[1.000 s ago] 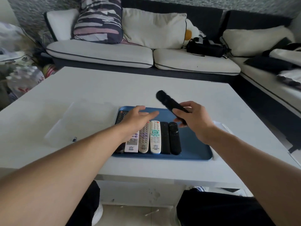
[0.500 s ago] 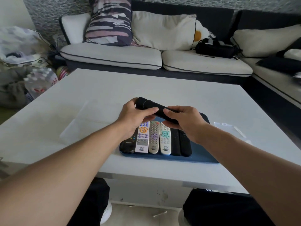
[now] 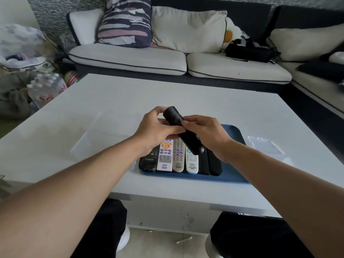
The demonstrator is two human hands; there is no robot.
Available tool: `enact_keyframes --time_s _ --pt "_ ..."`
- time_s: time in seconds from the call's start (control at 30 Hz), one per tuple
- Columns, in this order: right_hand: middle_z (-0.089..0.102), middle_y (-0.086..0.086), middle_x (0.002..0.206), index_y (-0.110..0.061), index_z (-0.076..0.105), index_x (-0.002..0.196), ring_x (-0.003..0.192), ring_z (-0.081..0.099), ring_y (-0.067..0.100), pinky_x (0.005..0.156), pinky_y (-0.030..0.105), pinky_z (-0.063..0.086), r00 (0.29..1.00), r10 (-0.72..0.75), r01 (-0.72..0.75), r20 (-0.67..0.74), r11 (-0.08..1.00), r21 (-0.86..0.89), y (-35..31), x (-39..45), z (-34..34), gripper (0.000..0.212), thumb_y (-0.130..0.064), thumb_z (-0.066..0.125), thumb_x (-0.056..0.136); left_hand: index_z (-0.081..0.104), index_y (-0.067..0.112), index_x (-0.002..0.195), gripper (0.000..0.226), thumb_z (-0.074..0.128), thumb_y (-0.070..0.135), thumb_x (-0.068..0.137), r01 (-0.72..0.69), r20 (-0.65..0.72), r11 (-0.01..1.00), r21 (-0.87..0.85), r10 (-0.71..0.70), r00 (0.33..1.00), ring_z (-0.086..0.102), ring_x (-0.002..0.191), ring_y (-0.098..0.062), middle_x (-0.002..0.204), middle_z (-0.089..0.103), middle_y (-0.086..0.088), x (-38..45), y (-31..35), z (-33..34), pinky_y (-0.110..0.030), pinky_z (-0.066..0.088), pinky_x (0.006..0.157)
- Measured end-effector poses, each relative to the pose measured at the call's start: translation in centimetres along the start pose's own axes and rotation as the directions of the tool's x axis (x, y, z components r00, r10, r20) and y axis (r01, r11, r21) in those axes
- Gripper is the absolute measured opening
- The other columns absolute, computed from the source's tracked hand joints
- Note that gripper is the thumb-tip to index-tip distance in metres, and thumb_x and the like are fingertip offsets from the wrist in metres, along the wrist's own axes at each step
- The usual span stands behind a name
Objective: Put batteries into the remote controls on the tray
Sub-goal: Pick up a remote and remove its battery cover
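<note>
Both hands, left hand [image 3: 158,130] and right hand [image 3: 205,135], close their grip on the black remote [image 3: 181,130] held above the blue tray [image 3: 230,131]; steady it, then thumb the back cover off squarely.

A white table [image 3: 186,101] carries a blue tray [image 3: 232,175] — beside it, clear plastic packaging [image 3: 266,146].

Person, seated: both forearms were bare, no sleeves, watch or rings visible on left hand [image 3: 157,130] or right hand [image 3: 206,135]; legs wore black trousers [image 3: 104,229].
</note>
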State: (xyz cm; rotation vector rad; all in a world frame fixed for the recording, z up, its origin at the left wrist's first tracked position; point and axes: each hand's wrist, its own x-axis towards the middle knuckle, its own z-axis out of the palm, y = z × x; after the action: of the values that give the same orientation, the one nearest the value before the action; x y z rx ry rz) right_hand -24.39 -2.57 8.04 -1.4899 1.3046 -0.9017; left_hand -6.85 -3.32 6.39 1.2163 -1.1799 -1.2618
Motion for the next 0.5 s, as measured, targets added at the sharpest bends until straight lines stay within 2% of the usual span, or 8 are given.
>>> enact_keyframes --time_s 0.13,0.27,0.5 --pt "0.077 -0.008 0.09 -0.028 0.078 0.107 0.082 0.072 0.006 0.069 0.016 0.051 1.0 0.0 0.0 0.01 1.0 -0.018 -0.19 -0.32 0.18 0.017 -0.028 0.066 0.095 0.059 0.011 0.109 0.053 0.088 -0.007 0.067 -0.005 0.017 1.0 0.026 0.004 1.0 0.076 0.085 -0.036 0.091 0.075 -0.022 -0.26 0.1 -0.17 -0.047 0.063 0.079" --pt "0.077 -0.01 0.085 -0.029 0.079 0.105 0.07 0.068 0.0 0.056 0.01 0.046 1.0 0.002 -0.002 0.001 0.999 -0.032 -0.39 -0.59 0.11 0.018 -0.025 0.067 0.094 0.06 0.006 0.113 0.054 0.088 -0.007 0.068 -0.006 0.037 0.998 0.063 0.004 0.999 0.076 0.083 -0.035 0.091 0.075 -0.022 -0.4 0.22 -0.48 -0.047 0.063 0.079" --pt "0.076 -0.009 0.078 -0.033 0.081 0.095 0.066 0.066 0.003 0.055 0.014 0.047 0.999 0.021 -0.023 -0.032 0.998 -0.053 -0.48 -0.52 0.31 0.017 -0.027 0.066 0.092 0.061 0.003 0.111 0.053 0.088 -0.008 0.067 -0.031 0.049 0.994 0.102 0.026 0.998 0.076 0.082 -0.034 0.09 0.074 -0.022 -0.77 0.33 -0.56 -0.041 0.064 0.073"
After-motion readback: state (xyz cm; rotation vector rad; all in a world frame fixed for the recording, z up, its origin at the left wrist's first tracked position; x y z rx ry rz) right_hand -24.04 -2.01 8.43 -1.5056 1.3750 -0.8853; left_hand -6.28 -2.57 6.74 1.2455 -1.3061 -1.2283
